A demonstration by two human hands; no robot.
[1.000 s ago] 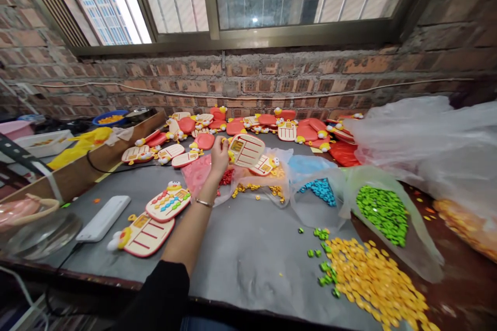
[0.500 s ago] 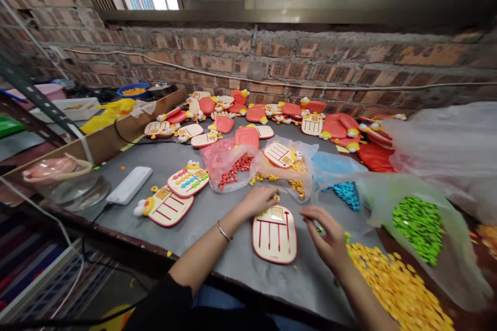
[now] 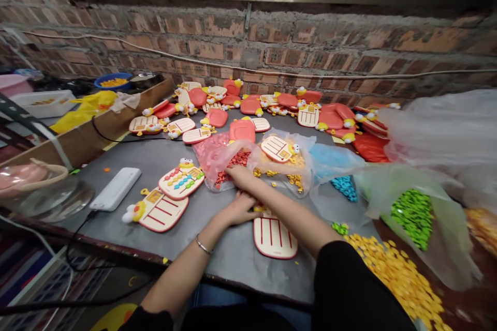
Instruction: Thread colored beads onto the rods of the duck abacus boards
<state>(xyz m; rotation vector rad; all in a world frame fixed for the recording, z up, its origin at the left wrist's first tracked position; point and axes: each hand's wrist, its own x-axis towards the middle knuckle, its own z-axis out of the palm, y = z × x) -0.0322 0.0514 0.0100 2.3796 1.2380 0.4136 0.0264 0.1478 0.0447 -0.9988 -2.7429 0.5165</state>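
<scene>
Slotted board [image 3: 275, 239] flat on table [image 3: 229, 258], near centre, far end partly hidden by right forearm [image 3: 291, 209]. Left hand [image 3: 236, 210] at board's far-left corner, grip unclear. Right hand [image 3: 240, 177] crosses farther left to red pieces [image 3: 239, 159]; can't tell if fingers hold any.

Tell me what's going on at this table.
A person's right hand reaches across to small red pieces at the mouth of a pinkish bag; what its fingers hold, if anything, is hidden. The left hand is at the far end of a cream slotted board, whose visible slots hold no pieces. To the left, a board with coloured pieces overlaps another slotted board. Loose yellow pieces lie to the right.
</scene>
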